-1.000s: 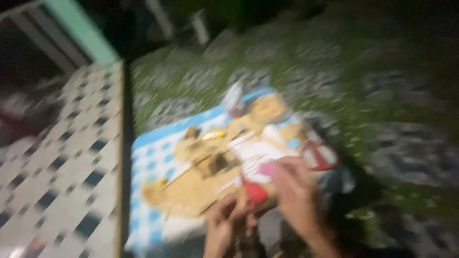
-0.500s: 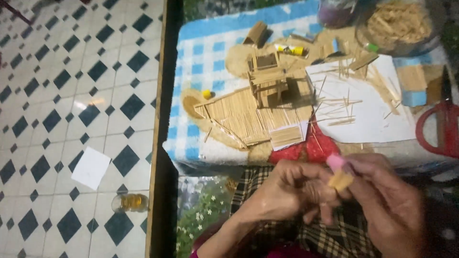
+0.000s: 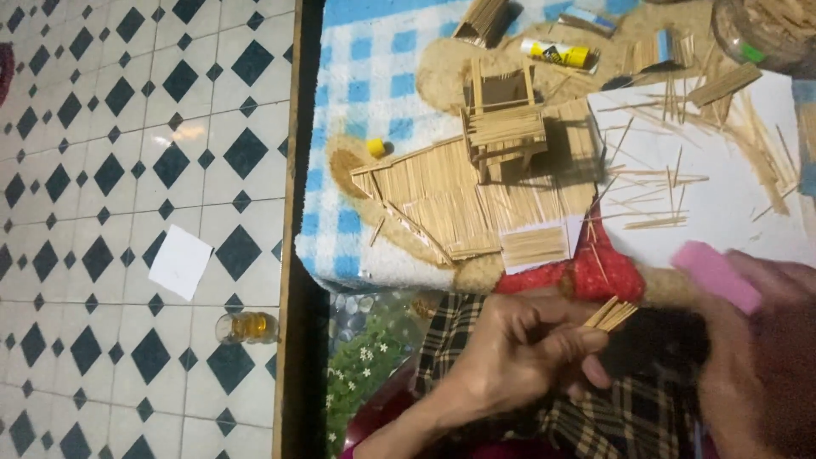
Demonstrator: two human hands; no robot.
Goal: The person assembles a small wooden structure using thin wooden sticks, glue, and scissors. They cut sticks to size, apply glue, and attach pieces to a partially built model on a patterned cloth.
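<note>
My left hand (image 3: 531, 350) pinches a small bundle of thin wooden sticks (image 3: 610, 314) over my lap, above plaid cloth (image 3: 595, 416). My right hand (image 3: 756, 357) at the lower right grips a pink oblong tool (image 3: 714, 276), held close to the stick ends. On the blue checked cloth (image 3: 365, 93) beyond my hands lies a flat panel of glued sticks (image 3: 459, 200) with a small stick-built frame (image 3: 503, 119) standing on it. Loose sticks are scattered on a white paper sheet (image 3: 722, 212).
A yellow glue tube (image 3: 557, 53) and a small yellow cap (image 3: 376, 147) lie on the cloth. A clear jar of sticks (image 3: 765, 30) stands top right. On the tiled floor (image 3: 102, 170) at left are a white paper square (image 3: 179, 261) and a small glass (image 3: 246, 326).
The view has dropped and steadied from a blurred look across the ground onto the cloth and my lap. My hands have come closer, with the sticks and the pink tool now clearly between them.
</note>
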